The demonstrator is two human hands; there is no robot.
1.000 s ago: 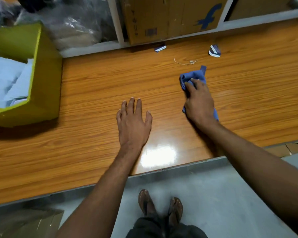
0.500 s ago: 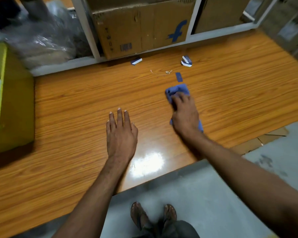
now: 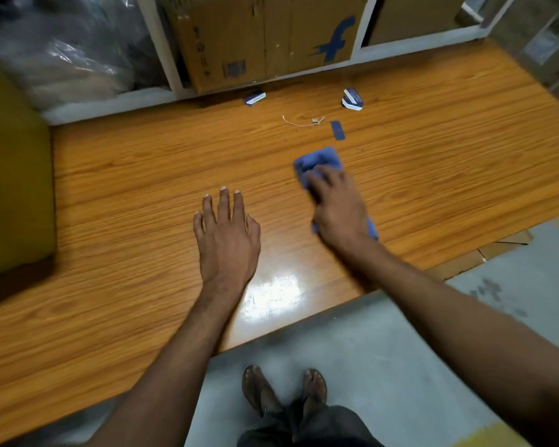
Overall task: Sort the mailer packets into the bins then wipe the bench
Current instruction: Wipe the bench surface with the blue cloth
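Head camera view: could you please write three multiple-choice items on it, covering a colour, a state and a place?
1. What colour is the bin at the left? A. Red. B. Yellow-green. C. White.
2. How is the left hand? A. Raised in the air. B. Flat on the bench, empty. C. Curled in a fist.
3. Where is the blue cloth? A. In the bin. B. In the left hand. C. Under the right hand.
Answers: B, its wall is yellow-green; B, straight fingers lie on the wood; C, cloth shows beyond that hand's fingers.

Underfoot: grey concrete floor [image 3: 384, 350], flattened cardboard scraps [image 3: 497, 248]
Behind: white shelf frame [image 3: 157, 43] holding cardboard boxes [image 3: 262, 37]
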